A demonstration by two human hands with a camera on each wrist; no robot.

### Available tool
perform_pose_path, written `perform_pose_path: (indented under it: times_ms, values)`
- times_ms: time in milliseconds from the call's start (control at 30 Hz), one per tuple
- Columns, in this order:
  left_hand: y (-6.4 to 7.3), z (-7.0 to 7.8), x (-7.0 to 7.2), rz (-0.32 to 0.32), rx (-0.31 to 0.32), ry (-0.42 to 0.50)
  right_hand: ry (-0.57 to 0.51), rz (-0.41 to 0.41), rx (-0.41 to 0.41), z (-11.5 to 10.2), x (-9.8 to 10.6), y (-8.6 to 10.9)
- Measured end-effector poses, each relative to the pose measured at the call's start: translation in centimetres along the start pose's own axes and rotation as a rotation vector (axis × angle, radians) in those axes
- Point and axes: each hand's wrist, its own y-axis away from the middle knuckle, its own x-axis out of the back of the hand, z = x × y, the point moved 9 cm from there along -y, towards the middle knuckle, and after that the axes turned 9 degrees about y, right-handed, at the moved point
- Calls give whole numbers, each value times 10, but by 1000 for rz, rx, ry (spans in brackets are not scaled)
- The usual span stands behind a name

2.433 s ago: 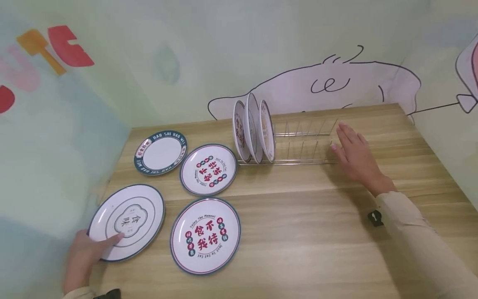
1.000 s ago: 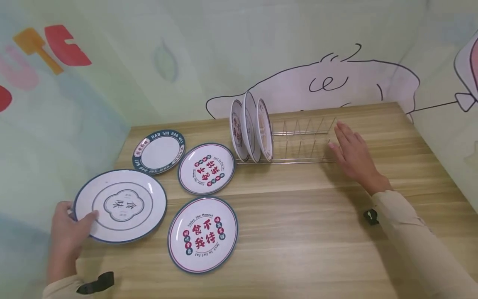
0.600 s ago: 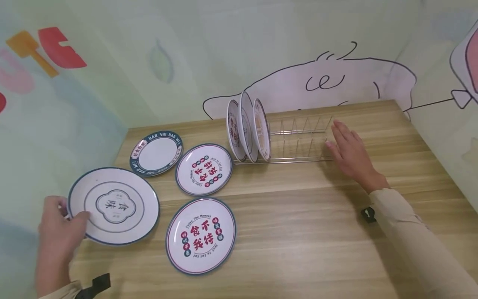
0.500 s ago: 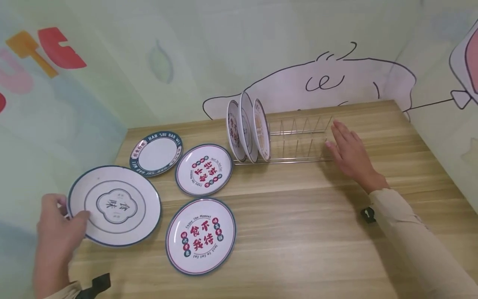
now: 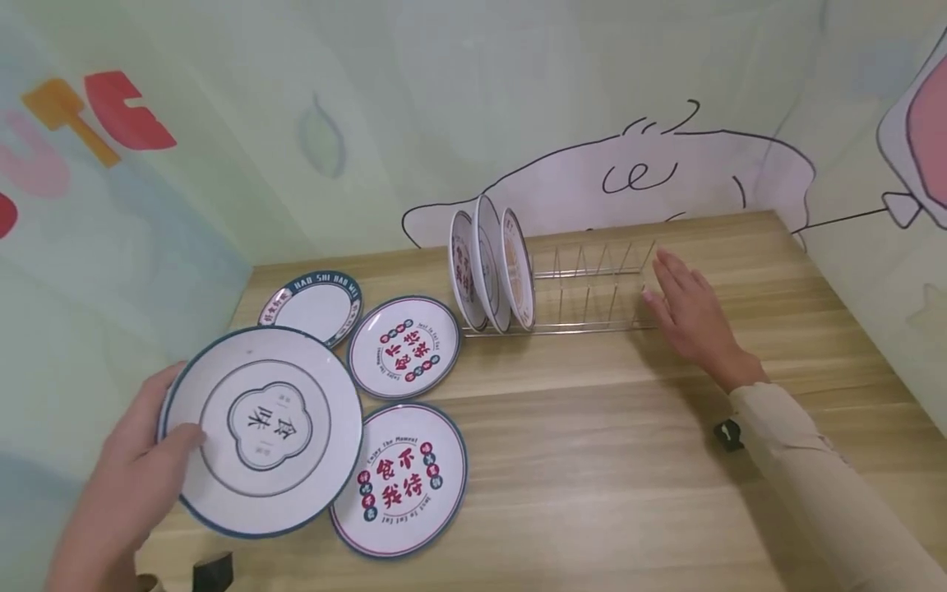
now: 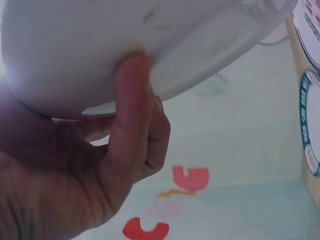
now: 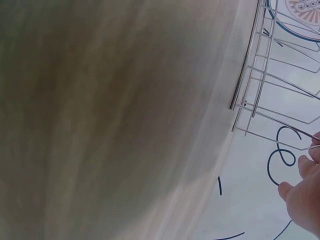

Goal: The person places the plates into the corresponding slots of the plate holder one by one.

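Note:
My left hand [image 5: 136,469] grips the left edge of a white plate [image 5: 270,427] with a blue rim, thumb on its face and fingers behind. The plate is raised and tilted, overlapping two plates below it in the head view. In the left wrist view, the thumb [image 6: 132,100] presses on the plate [image 6: 65,55]. My right hand [image 5: 691,316] is at the right end of the wire plate rack [image 5: 584,330], fingers straight and fingertips right by its end wires. Three plates stand upright at the rack's left end, the nearest to the right being a patterned plate [image 5: 519,271].
On the wooden table [image 5: 592,477] lie a teal-rimmed plate [image 5: 314,311] and two plates with red characters, a farther plate [image 5: 404,347] and a nearer plate [image 5: 399,485]. A small black object [image 5: 728,436] shows beside the right sleeve. A painted wall [image 5: 370,107] stands behind.
My left hand has lifted the blue-rimmed plate off the table, first leftward, then right and closer, with more tilt. The right hand has stayed at the rack's end.

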Motion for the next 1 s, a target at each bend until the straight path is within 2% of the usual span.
perform_pose_path:
  times_ms: [100, 300, 467, 600, 767, 1000]
  values:
    - [4, 15, -14, -87, -81, -2, 8, -2, 2, 1, 2, -3]
    - [9, 51, -44, -186, -213, -41, 14, 7, 1, 1, 5, -7]
    - [20, 76, -78, -267, -246, -11, 25, 28, 29, -3, 3, -8]
    - [25, 103, -106, -300, -298, -5, 25, 39, 31, -4, 1, -5]
    - [24, 137, -143, -326, -355, -70, 22, 46, 16, -2, -1, 0]
    - [16, 165, -198, -440, -383, -19, 22, 71, 22, -1, -2, 4]
